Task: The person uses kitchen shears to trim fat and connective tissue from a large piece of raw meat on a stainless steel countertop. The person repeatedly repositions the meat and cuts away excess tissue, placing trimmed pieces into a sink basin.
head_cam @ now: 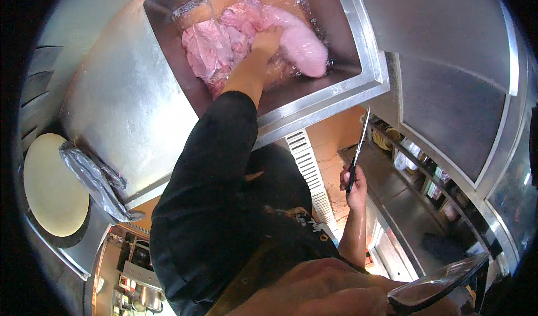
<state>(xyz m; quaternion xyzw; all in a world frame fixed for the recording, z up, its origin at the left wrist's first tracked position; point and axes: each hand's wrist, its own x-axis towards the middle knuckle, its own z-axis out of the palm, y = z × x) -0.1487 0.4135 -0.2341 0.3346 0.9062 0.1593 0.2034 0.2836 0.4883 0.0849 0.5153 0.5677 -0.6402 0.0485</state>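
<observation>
In the steel sink (370,59), pieces of raw pink meat or offal (208,47) lie in shallow water, and a thin stream of water falls at the top. A long, smooth, tongue-shaped piece (304,47) curves to the right. My left hand (268,40) reaches down between the pieces, its fingertips against the inner end of the long one; whether they grip it is not clear. Outside the sink, low at the right, my right hand (354,183) is closed around the black handle of a long, narrow-bladed knife (362,139), its blade pointing up towards the sink's corner.
Left of the sink is a steel counter (126,89), with a grey plastic bag (94,179) at its edge beside a round pale board (56,185). Steel cabinets (454,106) and a shelf with dishes (384,139) stand at the right. A slotted drain cover (311,169) runs along the floor.
</observation>
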